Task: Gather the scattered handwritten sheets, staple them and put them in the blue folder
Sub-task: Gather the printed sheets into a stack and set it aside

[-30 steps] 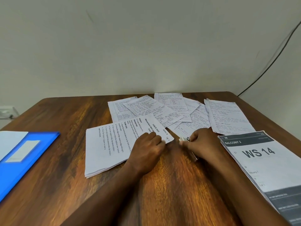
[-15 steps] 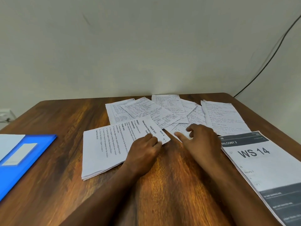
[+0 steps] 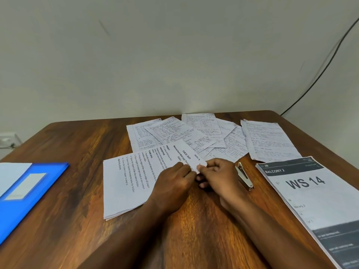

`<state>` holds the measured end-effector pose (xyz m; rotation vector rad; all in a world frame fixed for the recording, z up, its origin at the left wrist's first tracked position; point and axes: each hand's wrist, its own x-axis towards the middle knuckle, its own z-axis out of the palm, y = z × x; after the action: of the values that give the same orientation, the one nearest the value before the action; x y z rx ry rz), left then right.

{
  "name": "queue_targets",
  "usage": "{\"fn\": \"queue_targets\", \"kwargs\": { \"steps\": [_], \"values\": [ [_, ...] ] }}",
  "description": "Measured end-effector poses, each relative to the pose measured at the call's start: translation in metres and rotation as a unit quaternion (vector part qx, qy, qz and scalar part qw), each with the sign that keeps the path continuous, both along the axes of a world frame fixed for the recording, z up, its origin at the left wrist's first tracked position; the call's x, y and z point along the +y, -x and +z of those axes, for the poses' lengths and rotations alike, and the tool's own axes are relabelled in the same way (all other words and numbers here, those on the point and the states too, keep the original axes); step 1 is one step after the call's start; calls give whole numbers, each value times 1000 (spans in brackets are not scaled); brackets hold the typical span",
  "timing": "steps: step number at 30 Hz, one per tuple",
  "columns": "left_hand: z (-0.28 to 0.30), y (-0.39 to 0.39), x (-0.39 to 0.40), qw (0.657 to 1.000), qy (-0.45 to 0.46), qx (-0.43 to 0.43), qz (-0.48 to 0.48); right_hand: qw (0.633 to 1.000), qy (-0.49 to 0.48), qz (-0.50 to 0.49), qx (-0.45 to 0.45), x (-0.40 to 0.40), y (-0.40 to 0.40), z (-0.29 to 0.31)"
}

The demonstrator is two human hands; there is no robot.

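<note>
Left hand [image 3: 174,183] and right hand [image 3: 219,177] close together at the middle of the tabletop [image 3: 77,144], both at the near right corner of the printed instruction sheets [image 3: 136,175]. Left fingers curled, knuckles up, resting on that corner; right thumb and fingertips pinching the same corner edge from the right. Printed sheets lying as a thin stack, turned sideways, text running away toward the wall.

Just right of the right hand, a metal stapler [image 3: 243,176], flat on the wood, untouched, apart from the fingers.

Beyond the hands, scattered handwritten sheets [image 3: 204,136] fanned across the far part of the tabletop, overlapping one another, far corner of the printed stack lying over the nearest of them. One more handwritten page [image 3: 270,140] off to the right of the fan, barely touching it.

At the right edge, a printed sign sheet [image 3: 310,195] reading "BALCONY 2" and "WS 14". At the far left edge, blue folder [image 3: 29,191], closed, flat, pale label on its cover, well apart from the papers and hands.
</note>
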<state>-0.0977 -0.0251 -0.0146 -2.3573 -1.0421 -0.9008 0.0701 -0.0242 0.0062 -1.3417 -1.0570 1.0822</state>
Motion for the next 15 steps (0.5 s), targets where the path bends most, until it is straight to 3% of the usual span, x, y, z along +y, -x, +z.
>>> {"fn": "queue_targets", "kwargs": {
  "steps": [7,15],
  "values": [
    [-1,-5,-5,1000,-1,-17,-6,993,5,-42,106,3,-4,2],
    [-4,-5,-2,999,19,-35,-13,993,-29,-73,89,5,-13,4]
  ]
}}
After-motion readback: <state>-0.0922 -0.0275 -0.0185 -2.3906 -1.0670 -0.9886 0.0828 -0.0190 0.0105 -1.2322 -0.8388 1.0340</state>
